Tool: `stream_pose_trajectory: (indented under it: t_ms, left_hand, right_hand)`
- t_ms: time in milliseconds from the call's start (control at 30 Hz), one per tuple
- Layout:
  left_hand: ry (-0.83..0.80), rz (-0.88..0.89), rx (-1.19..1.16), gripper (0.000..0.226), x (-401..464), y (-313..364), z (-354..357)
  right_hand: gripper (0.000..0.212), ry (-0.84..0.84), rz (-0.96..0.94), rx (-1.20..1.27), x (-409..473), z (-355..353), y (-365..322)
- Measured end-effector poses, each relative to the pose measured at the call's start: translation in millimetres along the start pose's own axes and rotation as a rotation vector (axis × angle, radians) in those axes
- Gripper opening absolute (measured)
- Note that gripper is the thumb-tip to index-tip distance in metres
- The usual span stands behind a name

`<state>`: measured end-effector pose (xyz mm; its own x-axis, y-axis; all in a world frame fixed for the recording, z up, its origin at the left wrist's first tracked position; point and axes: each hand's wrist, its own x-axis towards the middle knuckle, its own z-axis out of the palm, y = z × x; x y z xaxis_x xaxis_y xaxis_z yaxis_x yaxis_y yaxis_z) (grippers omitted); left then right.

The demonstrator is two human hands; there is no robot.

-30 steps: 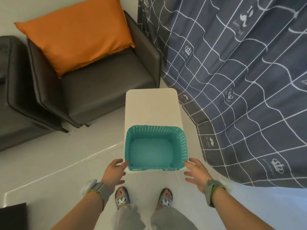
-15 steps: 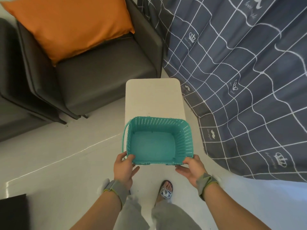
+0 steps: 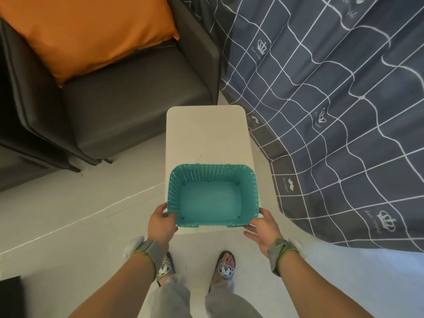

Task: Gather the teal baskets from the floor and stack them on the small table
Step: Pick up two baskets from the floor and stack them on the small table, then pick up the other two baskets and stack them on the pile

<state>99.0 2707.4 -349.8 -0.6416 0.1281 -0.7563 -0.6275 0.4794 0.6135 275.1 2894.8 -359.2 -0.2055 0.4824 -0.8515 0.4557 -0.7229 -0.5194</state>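
Since half a second ago, teal basket (image 3: pixel 212 195) has been lowered onto small table (image 3: pixel 207 134), near end. Left hand (image 3: pixel 161 222) grips near-left corner; right hand (image 3: pixel 261 224) touches near-right, fingers loosening. Long axis runs left-right, hands equidistant.

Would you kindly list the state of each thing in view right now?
Basket: upright, empty, on the table's near end.
Table: far half bare.
Left hand: gripping the basket's near-left corner.
Right hand: open, at the near-right corner.
Cushion: propped on the armchair.
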Motion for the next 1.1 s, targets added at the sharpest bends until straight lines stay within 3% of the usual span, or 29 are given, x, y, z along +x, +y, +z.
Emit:
stream_pose_trajectory:
  t_ms: [200, 533, 767, 1100]
  left_hand:
    - [-0.074, 0.030, -0.070, 0.057, 24, 23, 22]
    - [-0.047, 0.032, 0.062, 0.060, -1, 54, 13]
    - [0.122, 0.239, 0.068, 0.031, -75, 72, -29]
    - [0.307, 0.280, 0.065, 0.030, -123, 40, -119]
  right_hand:
    - [0.052, 0.028, -0.094, 0.044, 31, 0, -34]
    - [0.053, 0.068, -0.075, -0.086, 9, -8, -44]
    - [0.046, -0.095, -0.242, -0.090, -47, -11, -84]
    - [0.031, -0.343, -0.340, -0.398, -89, 63, -92]
